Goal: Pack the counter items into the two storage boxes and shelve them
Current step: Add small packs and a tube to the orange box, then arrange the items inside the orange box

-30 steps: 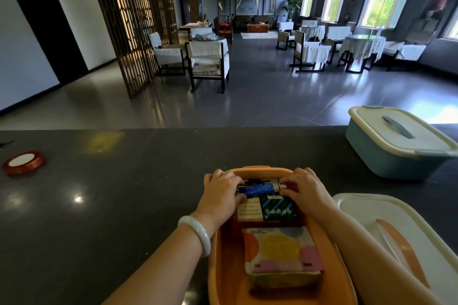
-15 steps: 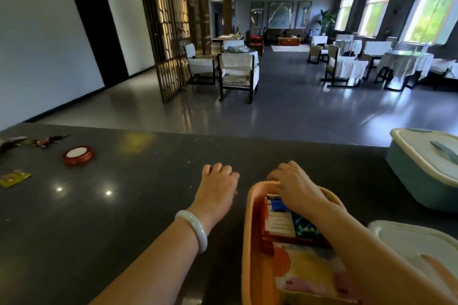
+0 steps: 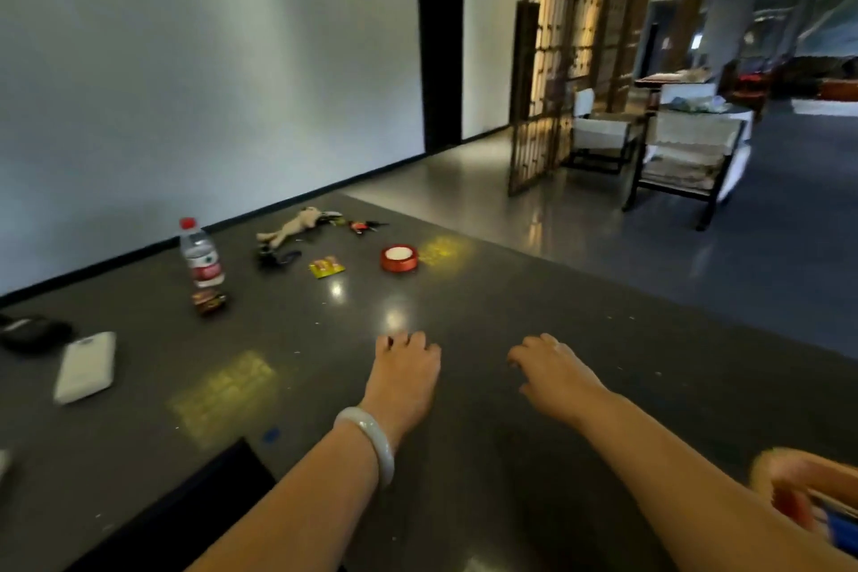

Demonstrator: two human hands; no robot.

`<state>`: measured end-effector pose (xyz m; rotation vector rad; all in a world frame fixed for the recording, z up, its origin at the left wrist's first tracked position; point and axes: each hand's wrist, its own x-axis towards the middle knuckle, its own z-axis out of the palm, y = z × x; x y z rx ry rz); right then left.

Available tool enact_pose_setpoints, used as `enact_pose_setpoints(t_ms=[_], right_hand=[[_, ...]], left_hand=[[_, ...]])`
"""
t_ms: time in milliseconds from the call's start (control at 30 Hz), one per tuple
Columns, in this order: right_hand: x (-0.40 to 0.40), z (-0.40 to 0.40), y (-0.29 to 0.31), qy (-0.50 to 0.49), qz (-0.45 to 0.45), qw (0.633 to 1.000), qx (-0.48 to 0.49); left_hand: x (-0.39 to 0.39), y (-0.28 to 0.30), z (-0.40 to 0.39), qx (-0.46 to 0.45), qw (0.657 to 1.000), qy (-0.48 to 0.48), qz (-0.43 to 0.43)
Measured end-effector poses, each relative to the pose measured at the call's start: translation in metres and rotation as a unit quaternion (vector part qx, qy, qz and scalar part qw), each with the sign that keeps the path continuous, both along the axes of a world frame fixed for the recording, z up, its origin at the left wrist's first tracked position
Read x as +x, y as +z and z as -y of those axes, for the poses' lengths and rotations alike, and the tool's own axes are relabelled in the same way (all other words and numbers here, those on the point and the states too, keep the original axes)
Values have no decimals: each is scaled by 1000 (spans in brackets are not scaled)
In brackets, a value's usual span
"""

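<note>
My left hand and right hand hold nothing, fingers loose. Reaching fast, I could knock over the bottle.

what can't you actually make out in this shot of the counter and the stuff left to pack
Head view only:
- Orange box: cut off by the right and bottom edges and blurred; contents unreadable.
- Second storage box: out of frame.
- Small items beyond the plush toy: too small and blurred to identify.
- Dark object at the left edge: blurred, partly cut off.
- Left hand and right hand: fingertips curl downward; contact with the counter unclear.
</note>
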<state>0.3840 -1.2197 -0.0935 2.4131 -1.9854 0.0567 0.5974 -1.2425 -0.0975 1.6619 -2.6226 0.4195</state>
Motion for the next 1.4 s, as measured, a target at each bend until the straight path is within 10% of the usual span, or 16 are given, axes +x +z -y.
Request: enact_pose_setpoints(t_ms=[533, 933, 1400], right_hand=[[192, 201, -21, 4, -16, 998, 63], [192, 292, -61, -59, -24, 992, 110], [183, 471, -103, -184, 113, 971, 99]], left_hand=[[197, -34, 171, 51, 992, 110, -19], [171, -128, 272, 280, 948, 121, -89], [168, -138, 275, 289, 942, 127, -109]])
